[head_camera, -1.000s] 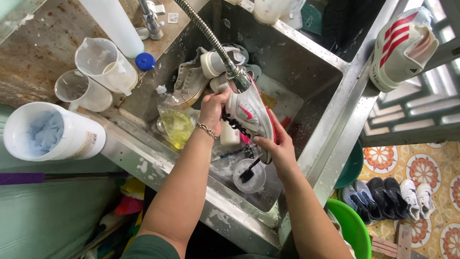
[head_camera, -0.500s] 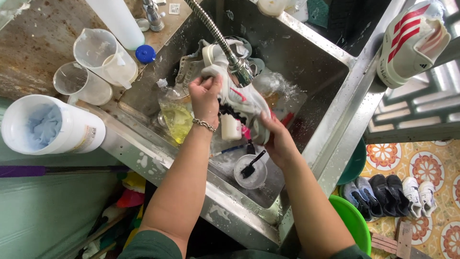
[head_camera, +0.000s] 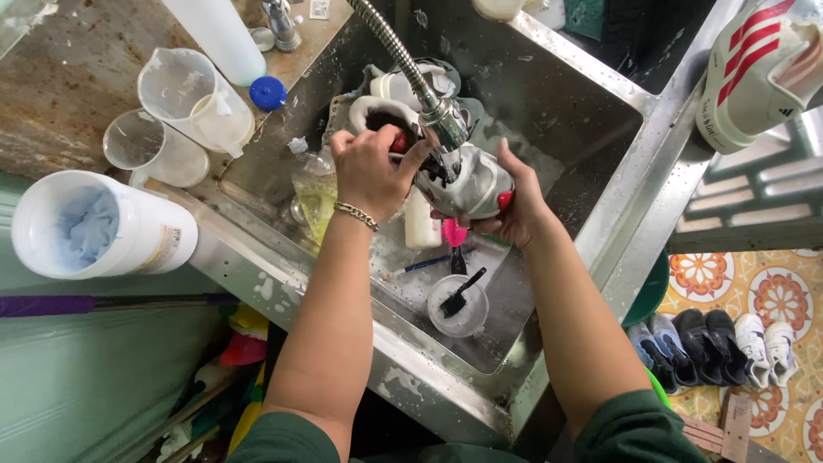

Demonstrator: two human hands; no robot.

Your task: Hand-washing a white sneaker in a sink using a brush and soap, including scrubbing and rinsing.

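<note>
Bare forearms; dark green short sleeves (head_camera: 630,429) at both shoulders; gold chain bracelet (head_camera: 355,214) on left wrist.

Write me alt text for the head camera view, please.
Two bare hands, left hand and right hand, hold a white sneaker under a flexible faucet over a steel sink cluttered with brushes and shoes.

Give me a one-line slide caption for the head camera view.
Both hands, left hand and right hand, hold a white sneaker under the faucet sprayer over a steel sink.
</note>
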